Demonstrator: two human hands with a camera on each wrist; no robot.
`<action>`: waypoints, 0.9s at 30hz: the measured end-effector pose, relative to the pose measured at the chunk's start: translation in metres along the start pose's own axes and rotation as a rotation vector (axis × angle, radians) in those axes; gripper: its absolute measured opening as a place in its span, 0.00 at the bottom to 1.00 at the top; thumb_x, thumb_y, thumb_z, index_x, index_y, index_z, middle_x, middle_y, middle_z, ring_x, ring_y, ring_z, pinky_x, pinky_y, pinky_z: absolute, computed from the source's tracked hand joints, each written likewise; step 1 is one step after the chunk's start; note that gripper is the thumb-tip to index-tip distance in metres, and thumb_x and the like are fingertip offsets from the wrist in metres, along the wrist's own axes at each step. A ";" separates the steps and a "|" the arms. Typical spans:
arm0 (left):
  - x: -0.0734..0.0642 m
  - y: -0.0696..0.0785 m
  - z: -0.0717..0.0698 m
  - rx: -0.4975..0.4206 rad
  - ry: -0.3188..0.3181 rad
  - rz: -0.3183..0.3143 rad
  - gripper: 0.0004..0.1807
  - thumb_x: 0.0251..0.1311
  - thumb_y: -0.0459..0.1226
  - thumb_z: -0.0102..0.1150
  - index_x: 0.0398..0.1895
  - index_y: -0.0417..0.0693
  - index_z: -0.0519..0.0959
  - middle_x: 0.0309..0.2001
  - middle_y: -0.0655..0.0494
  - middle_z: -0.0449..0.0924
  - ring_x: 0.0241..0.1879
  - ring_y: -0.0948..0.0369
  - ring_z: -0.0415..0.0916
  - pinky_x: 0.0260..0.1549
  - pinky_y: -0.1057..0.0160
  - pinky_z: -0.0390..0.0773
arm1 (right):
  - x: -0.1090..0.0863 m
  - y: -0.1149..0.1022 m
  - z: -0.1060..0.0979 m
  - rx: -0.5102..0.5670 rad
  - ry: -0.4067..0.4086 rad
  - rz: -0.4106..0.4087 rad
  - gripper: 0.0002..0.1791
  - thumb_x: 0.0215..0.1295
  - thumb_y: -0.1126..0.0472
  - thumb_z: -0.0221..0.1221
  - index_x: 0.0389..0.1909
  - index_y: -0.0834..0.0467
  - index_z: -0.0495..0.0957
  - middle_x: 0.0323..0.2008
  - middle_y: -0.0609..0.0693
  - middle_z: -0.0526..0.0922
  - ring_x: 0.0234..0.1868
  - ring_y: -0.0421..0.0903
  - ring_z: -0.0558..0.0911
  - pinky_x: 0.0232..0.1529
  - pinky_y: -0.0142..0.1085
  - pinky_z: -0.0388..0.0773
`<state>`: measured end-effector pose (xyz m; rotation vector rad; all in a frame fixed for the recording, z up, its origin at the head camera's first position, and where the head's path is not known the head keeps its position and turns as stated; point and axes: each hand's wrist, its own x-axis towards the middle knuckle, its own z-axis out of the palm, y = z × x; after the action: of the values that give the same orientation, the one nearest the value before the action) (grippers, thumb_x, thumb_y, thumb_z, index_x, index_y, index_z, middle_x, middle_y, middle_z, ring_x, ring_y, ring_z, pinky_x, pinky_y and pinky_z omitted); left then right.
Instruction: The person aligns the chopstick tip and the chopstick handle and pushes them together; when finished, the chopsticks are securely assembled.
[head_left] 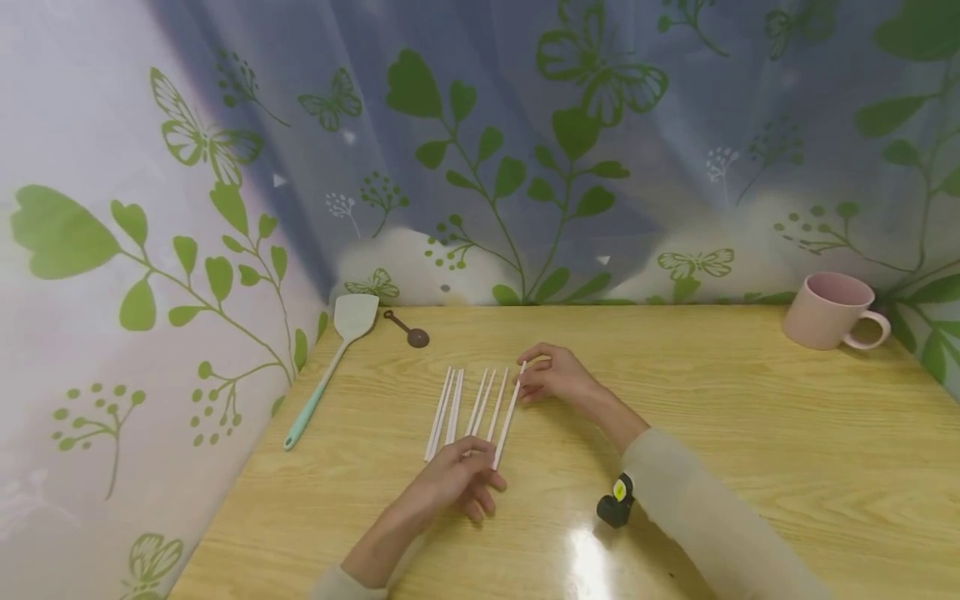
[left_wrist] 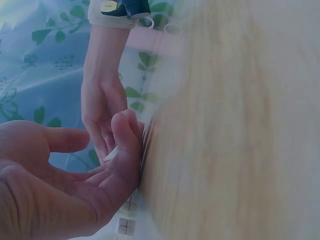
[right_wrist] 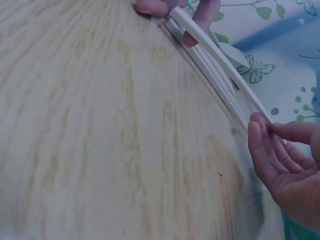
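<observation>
In the head view, several thin white chopsticks (head_left: 453, 404) lie side by side on the wooden table. My right hand (head_left: 551, 375) pinches the far end of the rightmost chopstick (head_left: 510, 417) between thumb and fingers. That chopstick slants a little above the others in the right wrist view, its near end by the fingers of my left hand (right_wrist: 202, 20). In the head view, my left hand (head_left: 457, 475) lies over the near ends of the row, fingers loosely bent. Its thumb stands apart from the fingers in the left wrist view, where a white tip (left_wrist: 111, 154) shows against them.
A turner (head_left: 333, 367) with a pale green handle lies at the left edge, beside a small brown spoon (head_left: 411, 331). At the far right stands a pink mug (head_left: 828, 312). A patterned curtain (head_left: 510, 150) borders the table's back.
</observation>
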<state>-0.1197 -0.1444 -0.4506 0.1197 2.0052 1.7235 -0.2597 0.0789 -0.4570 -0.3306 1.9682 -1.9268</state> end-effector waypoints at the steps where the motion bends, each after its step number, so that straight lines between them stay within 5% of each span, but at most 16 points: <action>1: 0.000 0.000 0.000 -0.001 -0.001 0.001 0.24 0.79 0.42 0.49 0.65 0.31 0.69 0.41 0.42 0.87 0.26 0.60 0.83 0.24 0.64 0.85 | 0.001 0.000 0.000 0.006 0.004 0.006 0.23 0.71 0.76 0.58 0.64 0.76 0.66 0.50 0.78 0.81 0.34 0.51 0.89 0.43 0.44 0.89; 27: -0.003 -0.002 -0.004 -0.034 0.004 0.020 0.30 0.79 0.45 0.48 0.73 0.32 0.59 0.43 0.40 0.86 0.28 0.58 0.84 0.28 0.62 0.86 | 0.009 0.003 0.014 -0.056 0.085 0.058 0.21 0.74 0.73 0.53 0.65 0.77 0.69 0.44 0.67 0.82 0.33 0.50 0.88 0.42 0.41 0.89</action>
<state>-0.1185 -0.1491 -0.4510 0.1256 1.9824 1.7708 -0.2613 0.0623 -0.4605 -0.2074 2.0655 -1.8807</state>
